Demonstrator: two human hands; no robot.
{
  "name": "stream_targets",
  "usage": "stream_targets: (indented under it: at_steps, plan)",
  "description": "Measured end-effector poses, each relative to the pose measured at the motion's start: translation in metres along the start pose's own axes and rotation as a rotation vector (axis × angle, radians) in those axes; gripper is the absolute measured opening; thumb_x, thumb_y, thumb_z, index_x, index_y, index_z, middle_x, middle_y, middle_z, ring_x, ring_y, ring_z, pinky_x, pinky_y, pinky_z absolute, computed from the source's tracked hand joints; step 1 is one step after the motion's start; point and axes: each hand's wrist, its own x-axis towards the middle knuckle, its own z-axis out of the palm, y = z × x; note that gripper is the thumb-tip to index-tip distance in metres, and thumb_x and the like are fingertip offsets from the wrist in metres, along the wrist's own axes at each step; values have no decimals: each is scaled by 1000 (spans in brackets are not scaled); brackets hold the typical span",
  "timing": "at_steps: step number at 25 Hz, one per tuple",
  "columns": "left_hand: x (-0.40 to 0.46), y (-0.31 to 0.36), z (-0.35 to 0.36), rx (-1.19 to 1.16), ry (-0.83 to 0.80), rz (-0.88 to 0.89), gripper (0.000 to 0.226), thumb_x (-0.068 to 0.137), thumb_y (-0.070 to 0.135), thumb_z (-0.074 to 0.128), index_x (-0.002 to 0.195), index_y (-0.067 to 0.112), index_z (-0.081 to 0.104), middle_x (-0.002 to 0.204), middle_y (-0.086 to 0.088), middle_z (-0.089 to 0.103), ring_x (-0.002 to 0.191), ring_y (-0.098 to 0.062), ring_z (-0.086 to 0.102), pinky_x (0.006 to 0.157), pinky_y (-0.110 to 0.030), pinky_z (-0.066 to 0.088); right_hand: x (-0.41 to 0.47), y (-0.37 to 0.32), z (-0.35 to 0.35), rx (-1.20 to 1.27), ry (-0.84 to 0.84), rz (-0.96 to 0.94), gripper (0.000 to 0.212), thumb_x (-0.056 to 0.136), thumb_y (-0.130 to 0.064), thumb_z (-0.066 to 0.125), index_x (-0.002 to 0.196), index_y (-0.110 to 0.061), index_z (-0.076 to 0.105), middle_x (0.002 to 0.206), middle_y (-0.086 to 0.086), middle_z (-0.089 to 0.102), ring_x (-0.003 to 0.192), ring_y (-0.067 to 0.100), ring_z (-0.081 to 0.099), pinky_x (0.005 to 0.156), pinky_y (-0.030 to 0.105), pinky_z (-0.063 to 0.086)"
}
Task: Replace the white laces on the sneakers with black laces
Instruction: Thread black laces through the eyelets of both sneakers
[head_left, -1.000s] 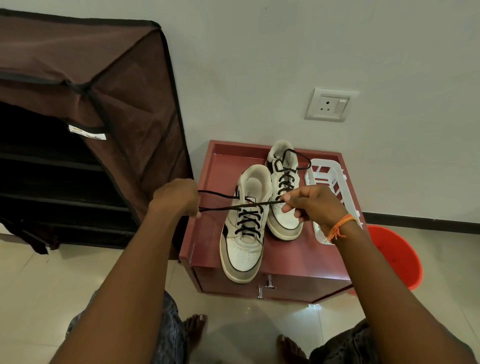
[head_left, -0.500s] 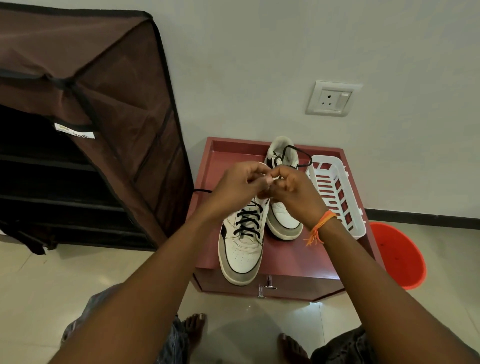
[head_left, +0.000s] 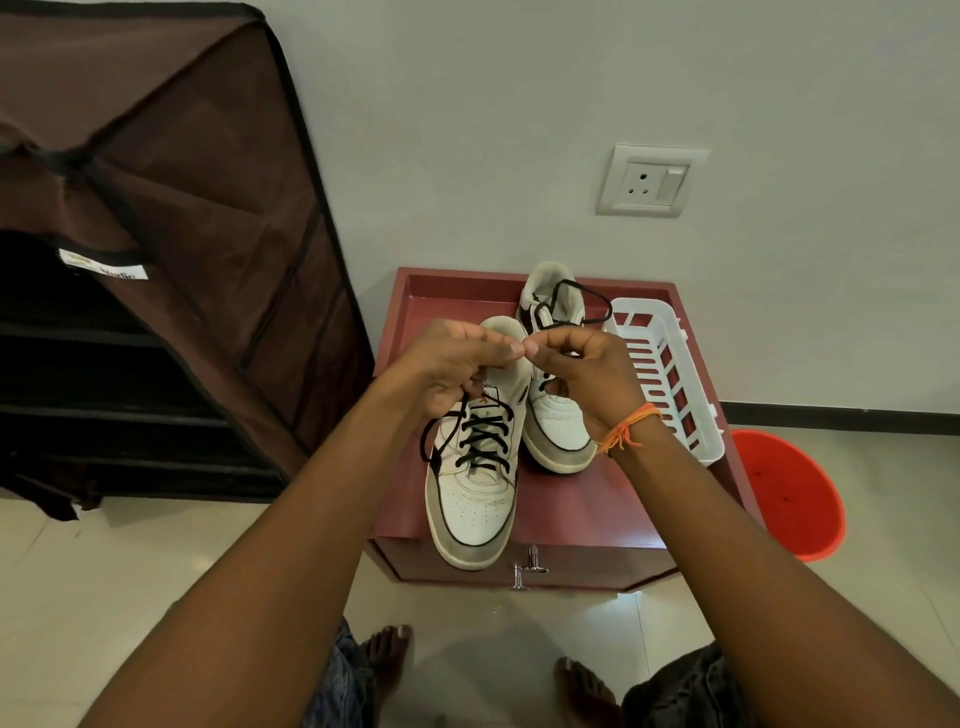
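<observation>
Frame centre: your left hand (head_left: 447, 369) and right hand (head_left: 587, 374), grips curled, pinch the black cord lace (head_left: 480, 441) above the white leather sneaker (head_left: 475, 483).

Two white sneakers fitted with black laces, side by side on a red cabinet top.

The near sneaker (head_left: 474, 488), white with grey toe and black trim, points toward the viewer, toe overhanging the front edge; its black lace (head_left: 482, 439) is crossed through the eyelets, one slack loop hanging at its left. The far sneaker (head_left: 558, 415) lies just beside it, its black lace (head_left: 571, 306) loosely looped above the collar.
</observation>
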Motion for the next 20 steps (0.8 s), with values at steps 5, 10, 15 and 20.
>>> stream_targets:
  at_steps: [5,10,15,20]
  plan:
    - [8,-12,-6,600,183,356,8,85,11,70,83,9,78,67,11,69,58,1,61,57,-18,50,4,3,-6,-64,21,76,12,90,-11,66,98,-13,74,80,1,64,69,13,57,55,25,52]
    - [16,-36,0,1228,301,475,20,92,19,60,93,28,78,97,5,69,105,-23,54,80,-34,38,9,25,-2,-847,-84,-221,51,79,16,53,119,-12,69,89,-4,48,85,20,59,77,29,52]
    - [18,-44,1,1215,167,339,12,91,36,65,95,40,75,124,7,45,123,-23,28,87,-37,19,7,27,2,-817,-129,-222,40,78,9,70,112,-11,72,100,-1,46,85,19,58,77,19,48]
    - [25,-49,5,910,215,219,30,92,37,58,70,18,66,120,9,50,117,-17,33,82,-36,25,11,34,-2,-730,-105,-162,36,74,12,69,97,-15,75,89,-9,53,83,24,67,82,39,56]
